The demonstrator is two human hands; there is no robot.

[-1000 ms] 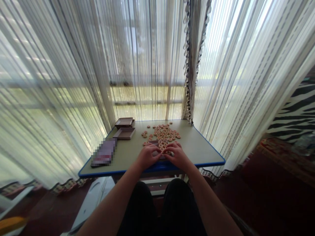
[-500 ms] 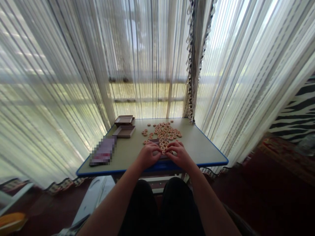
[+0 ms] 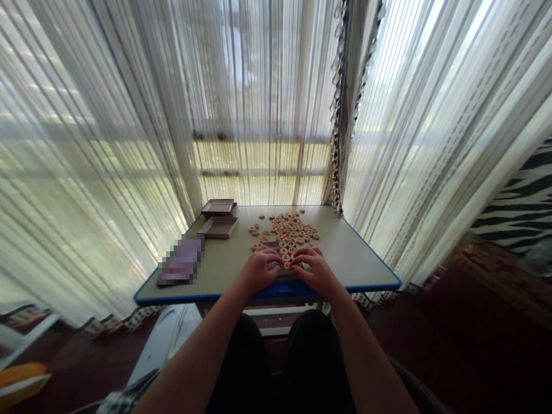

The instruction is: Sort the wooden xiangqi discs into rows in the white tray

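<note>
Round wooden xiangqi pieces with marked faces lie in a shallow brown box at the table's near edge. My left hand reaches in from the left, fingers curled and fingertips against a near xiangqi piece. From the other side, my right hand brings its closed fingertips to the same group of pieces. Between the hands, a few pieces sit side by side in short rows. My fingers hide part of the box and its right side.
A loose heap of xiangqi pieces spreads beyond the box on the blue-edged table. At the back left are a shallow open tray and a stacked pair of trays. A blurred purple item lies at the left edge. Curtains hang behind.
The view has shifted slightly. Both hands stay at the near pieces in the box, with only small finger movement; the heap and trays look the same.
</note>
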